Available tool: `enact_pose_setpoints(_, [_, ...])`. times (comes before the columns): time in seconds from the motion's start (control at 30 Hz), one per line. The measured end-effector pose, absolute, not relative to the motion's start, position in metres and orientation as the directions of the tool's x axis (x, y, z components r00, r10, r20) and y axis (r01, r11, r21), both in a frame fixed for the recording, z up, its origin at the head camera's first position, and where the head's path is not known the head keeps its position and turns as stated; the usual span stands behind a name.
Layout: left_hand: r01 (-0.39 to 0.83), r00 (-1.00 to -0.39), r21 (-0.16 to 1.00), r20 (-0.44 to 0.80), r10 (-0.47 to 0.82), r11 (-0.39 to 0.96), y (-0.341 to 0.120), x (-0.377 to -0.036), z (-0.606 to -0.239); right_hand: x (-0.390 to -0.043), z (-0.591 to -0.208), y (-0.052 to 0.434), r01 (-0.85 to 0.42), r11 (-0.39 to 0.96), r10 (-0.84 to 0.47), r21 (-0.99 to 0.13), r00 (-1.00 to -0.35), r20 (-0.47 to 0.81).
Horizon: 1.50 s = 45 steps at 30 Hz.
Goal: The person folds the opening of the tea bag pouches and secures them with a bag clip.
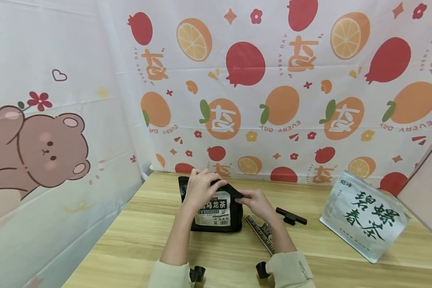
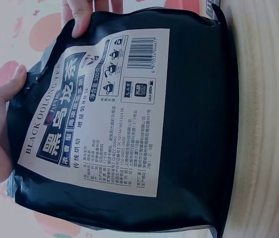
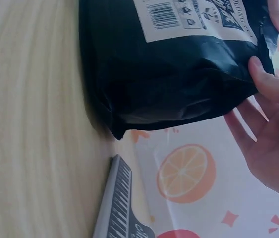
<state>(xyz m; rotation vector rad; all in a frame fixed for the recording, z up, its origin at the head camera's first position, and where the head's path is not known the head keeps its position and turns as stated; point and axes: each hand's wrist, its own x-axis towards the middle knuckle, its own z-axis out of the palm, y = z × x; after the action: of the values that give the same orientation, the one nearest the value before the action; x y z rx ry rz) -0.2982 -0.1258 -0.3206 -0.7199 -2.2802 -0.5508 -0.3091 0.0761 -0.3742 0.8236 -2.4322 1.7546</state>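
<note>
Currently clamping the top of one black pouch (image 1: 216,208) with two hands: with the left hand (image 1: 201,187), gripping the rim near its middle, fingers mostly hidden behind in the left wrist view; with the right hand (image 1: 253,201), pinching the right part of the rim, thumb in front and fingers behind. Holding the pouch upright on one wooden table (image 1: 129,236), base on the wood. On its front, one pale label (image 2: 99,124) with one barcode (image 2: 140,53). At the wrists, two light sleeves (image 1: 171,276) and two black devices (image 1: 197,274). Just right of the pouch, one ruler (image 1: 260,232), partly hidden by the right forearm in the head view. Near it, further right, one black clip (image 1: 291,217). Well apart at the right, one silver pouch (image 1: 365,218) with four large dark characters. Around the table, two printed cloths: ahead, one fruit-patterned cloth (image 1: 252,116); at left, one bear cloth (image 1: 93,168), with one bear visible.
</note>
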Motion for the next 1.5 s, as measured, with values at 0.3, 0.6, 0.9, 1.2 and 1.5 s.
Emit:
enact_pose_setpoints(0.3, [0.631,-0.610,0.172,0.712,0.347,0.757,-0.126,-0.294,-0.320,-0.305,-0.373,0.076,-0.413,0.248,-0.390,-0.876,-0.871,0.300])
enact_pose_setpoints(0.6, [0.649,-0.596,0.178,0.724,0.348,0.740,-0.127,-0.290,-0.320,-0.292,-0.362,0.061,-0.368,0.188,-0.375,-0.910,-0.884,0.280])
enact_pose_setpoints(0.9, [0.637,-0.598,0.164,0.722,0.348,0.754,-0.128,-0.291,-0.319,-0.282,-0.356,0.040,-0.402,0.136,-0.144,-0.906,-0.912,0.383])
enact_pose_setpoints(1.2, [0.610,-0.616,0.162,0.713,0.335,0.775,-0.129,-0.291,-0.318,-0.282,-0.356,0.036,-0.402,0.139,-0.126,-0.905,-0.914,0.386])
enact_pose_setpoints(1.5, [0.620,-0.631,0.187,0.697,0.342,0.762,-0.127,-0.291,-0.318,-0.284,-0.346,0.053,-0.340,0.237,-0.257,-0.910,-0.925,0.279])
